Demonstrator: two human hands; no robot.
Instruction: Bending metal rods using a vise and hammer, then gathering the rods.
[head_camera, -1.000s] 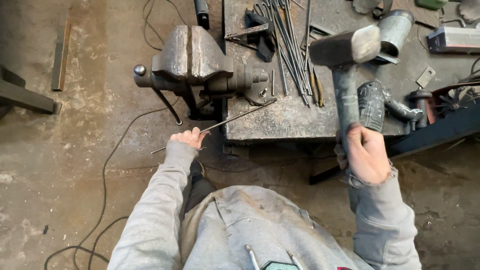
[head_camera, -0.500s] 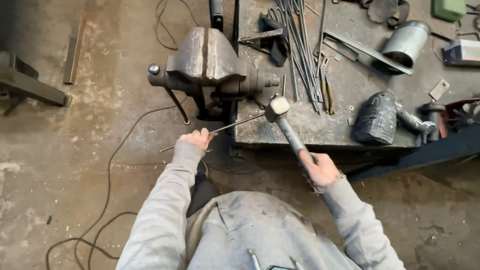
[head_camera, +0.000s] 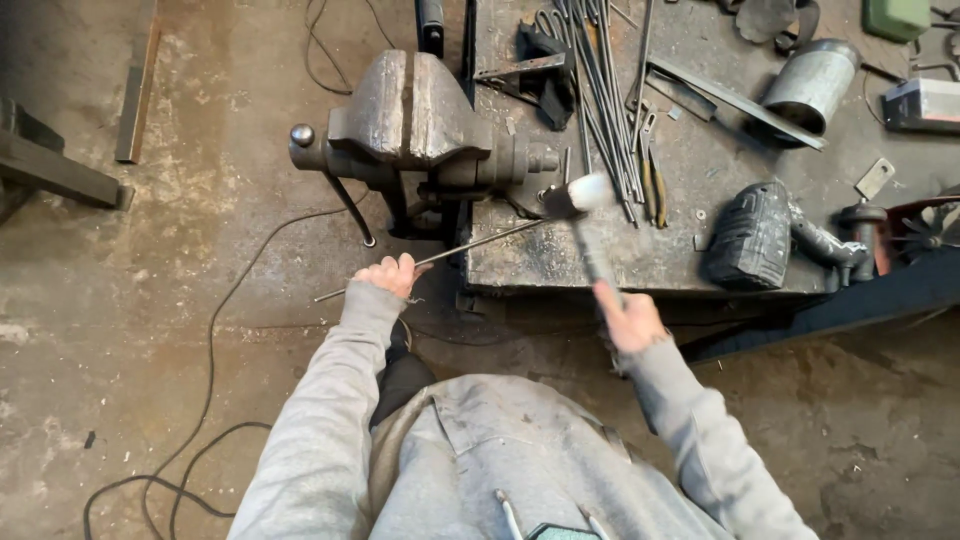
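Rod, thin and metal, is clamped in the fingers of the left hand near its 8 o'clock end; a short tail sticks out past the fist, and the rest runs toward 2 o'clock onto the table. At 12 o'clock from that hand a heavy bench vise is seen. The rod's far end lies under the hammer, whose handle is wrapped by the right hand, fingers closed. At 3 o'clock an angle grinder is lying.
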